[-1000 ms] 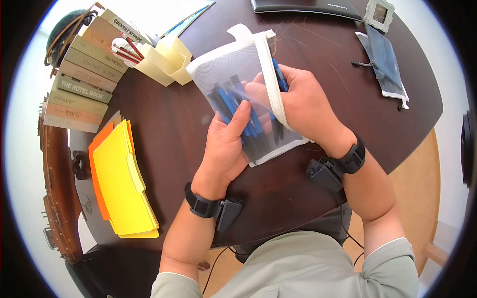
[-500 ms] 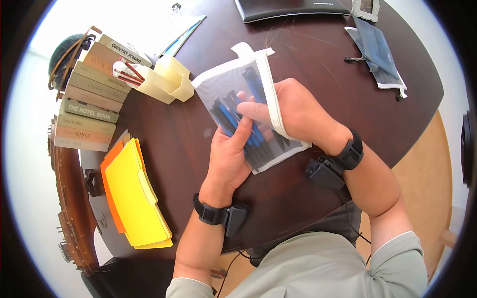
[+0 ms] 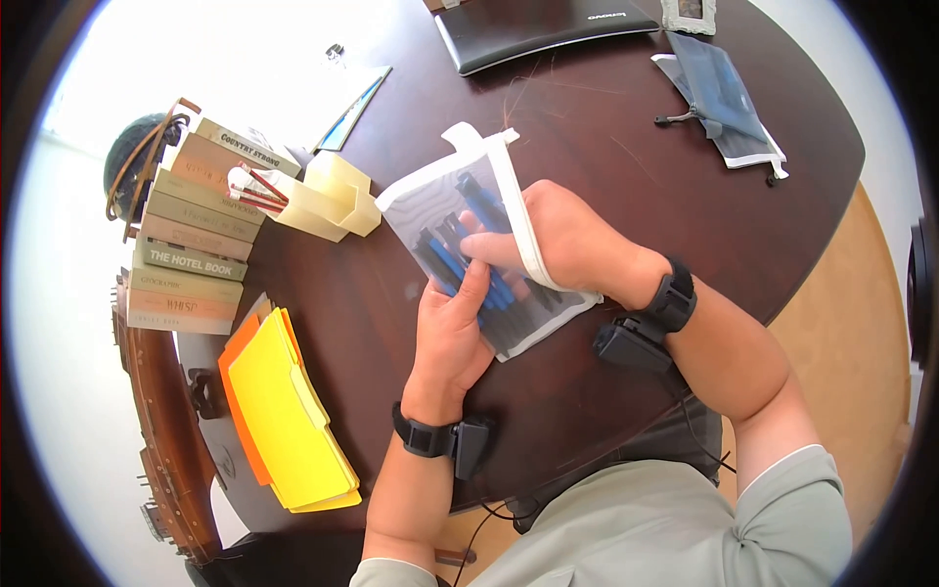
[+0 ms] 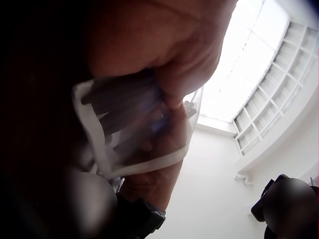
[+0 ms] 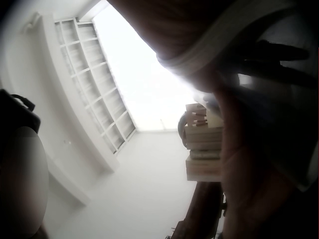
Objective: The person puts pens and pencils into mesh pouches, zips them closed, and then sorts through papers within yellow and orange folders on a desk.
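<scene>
A white-edged mesh zip pouch (image 3: 426, 203) with blue and dark pens (image 3: 442, 262) inside is held tilted over the desk. My left hand (image 3: 450, 331) grips its lower left side, thumb on the front and fingers behind. My right hand (image 3: 577, 240) reaches through the open zip side, its thumb showing through the mesh. Between its thumb and fingers it holds more blue-capped pens (image 3: 479, 200), partly hidden by the hand. In the left wrist view the pouch's white border (image 4: 149, 167) hangs below my left hand (image 4: 164, 45).
Yellow folders (image 3: 293, 421) lie at the left, near a row of books (image 3: 196, 254) and a cream pen holder (image 3: 337, 201). A black laptop (image 3: 548, 29) sits at the back. Blue mesh pouches (image 3: 722, 98) lie at the far right beside a small picture frame (image 3: 690, 14).
My right hand has moved left into the pouch, and the pens that stuck out beside its zip are now behind the mesh. The left hand keeps its grip. The head view has shifted.
</scene>
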Demonstrator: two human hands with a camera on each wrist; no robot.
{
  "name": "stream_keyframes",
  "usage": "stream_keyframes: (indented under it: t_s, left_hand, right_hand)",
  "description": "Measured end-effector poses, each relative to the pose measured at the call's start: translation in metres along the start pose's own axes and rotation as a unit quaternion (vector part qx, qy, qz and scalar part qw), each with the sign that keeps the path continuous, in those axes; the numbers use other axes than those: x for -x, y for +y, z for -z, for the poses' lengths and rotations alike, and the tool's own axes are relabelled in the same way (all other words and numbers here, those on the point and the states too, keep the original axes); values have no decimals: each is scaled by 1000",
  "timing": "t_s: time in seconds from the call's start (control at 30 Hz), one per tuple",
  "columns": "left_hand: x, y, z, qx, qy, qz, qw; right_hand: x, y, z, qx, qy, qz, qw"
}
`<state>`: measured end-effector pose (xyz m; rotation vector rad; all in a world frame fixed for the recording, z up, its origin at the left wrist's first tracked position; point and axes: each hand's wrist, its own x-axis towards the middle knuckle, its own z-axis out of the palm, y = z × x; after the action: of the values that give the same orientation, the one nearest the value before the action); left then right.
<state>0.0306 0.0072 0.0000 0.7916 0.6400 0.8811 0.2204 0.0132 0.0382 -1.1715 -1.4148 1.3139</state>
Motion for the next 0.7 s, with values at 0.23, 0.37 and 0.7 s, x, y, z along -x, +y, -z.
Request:
stream_keyframes:
  t_s: [0.23,0.37,0.7]
  left_hand:
    - [-1,0,0,26,26,1,999]
    - [-3,-2,3,42,21,0,999]
    - [-5,0,-4,69,32,-7,997]
  right_hand:
    - [-7,19,-9,107,62,97,988]
    - [-10,24,-15,66,118,110,985]
    - [-6,16,-14,89,90,62,990]
